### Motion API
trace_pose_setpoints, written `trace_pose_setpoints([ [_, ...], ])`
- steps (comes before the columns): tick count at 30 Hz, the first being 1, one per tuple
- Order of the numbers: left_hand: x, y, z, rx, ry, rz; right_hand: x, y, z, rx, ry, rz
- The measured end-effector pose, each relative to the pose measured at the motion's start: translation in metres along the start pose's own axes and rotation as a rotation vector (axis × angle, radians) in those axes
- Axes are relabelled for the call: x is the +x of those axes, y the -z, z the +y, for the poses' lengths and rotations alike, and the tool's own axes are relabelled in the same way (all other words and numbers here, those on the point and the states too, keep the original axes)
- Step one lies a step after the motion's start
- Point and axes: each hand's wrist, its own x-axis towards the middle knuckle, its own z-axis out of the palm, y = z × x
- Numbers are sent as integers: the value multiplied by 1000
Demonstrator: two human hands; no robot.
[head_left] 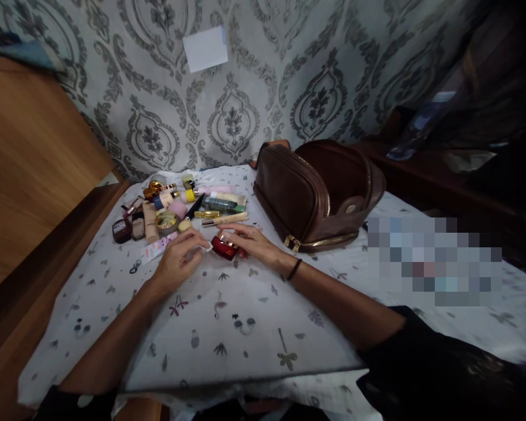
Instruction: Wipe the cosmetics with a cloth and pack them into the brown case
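Note:
My right hand (252, 242) is closed around a small red cosmetic jar (223, 247) with a gold-toned lid, tilted just above the white patterned cloth. Close beside it, my left hand (184, 252) pinches a white piece of tissue (205, 248) whose edge comes up to the jar. Whether the tissue touches the jar I cannot tell. Just beyond my hands lies a group of cosmetics, among them a green-capped bottle (221, 204), a beige tube (150, 222), a dark compact (121, 230) and a pink-and-white packet (158, 248).
A brown leather toiletry bag (289, 193) stands unzipped at the right of the cosmetics. The white patterned cloth (228, 327) covers the surface. A wooden panel (35, 164) rises on the left, and a patterned wall (245, 105) closes off the back.

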Motion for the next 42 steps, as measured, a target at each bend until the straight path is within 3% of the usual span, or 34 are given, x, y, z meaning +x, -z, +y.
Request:
trace_pose_setpoints([
  [6, 0, -4, 3, 34, -31, 67, -6, 2, -7, 35, -14, -89],
  [11, 0, -6, 7, 61, -78, 97, -4, -1, -4, -5, 16, -63],
  [23, 0, -2, 8, 18, -32, 38, 4, 0, 13, -39, 53, -19],
  [31, 0, -5, 12, 41, -97, 42, -6, -4, 0, -187, 230, -41],
  [37, 0, -3, 10, 48, -109, 23, -6, -5, 2, -212, 218, -9],
  [42, 0, 0, 10, 35, -94, 5, -10, -6, -5, -327, 216, 96],
])
